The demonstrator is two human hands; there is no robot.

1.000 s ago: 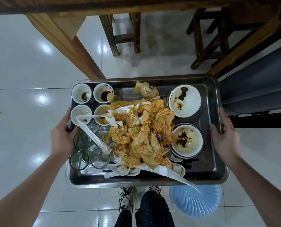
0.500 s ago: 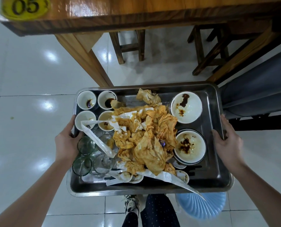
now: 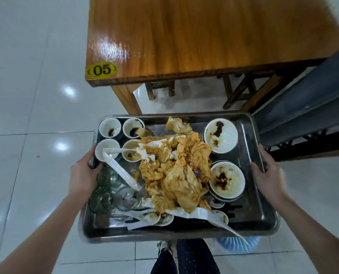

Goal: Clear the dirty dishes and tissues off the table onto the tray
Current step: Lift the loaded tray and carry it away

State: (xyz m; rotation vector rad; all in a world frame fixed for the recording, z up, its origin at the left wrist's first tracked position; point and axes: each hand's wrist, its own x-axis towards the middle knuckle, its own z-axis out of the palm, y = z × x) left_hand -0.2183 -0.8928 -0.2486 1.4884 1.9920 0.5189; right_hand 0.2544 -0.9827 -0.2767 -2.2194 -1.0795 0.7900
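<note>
STEP: carry loaded tray (image 3: pixel 249 212) | L hand (image 3: pixel 81 176) + R hand (image 3: pixel 269 179) clamped on side rims | keep level; tissues (image 3: pixel 176 175) betw. hands piled loose | worktop (image 3: pixel 194 36) ahead bare.

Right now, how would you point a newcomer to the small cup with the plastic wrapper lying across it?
Start at the steel tray the person holds. Its far-left corner has four small white cups in a square. The cup nearest the left hand is the one: a long clear wrapper runs from it toward the glasses, and it shows no dark sauce, unlike the other three.
</note>
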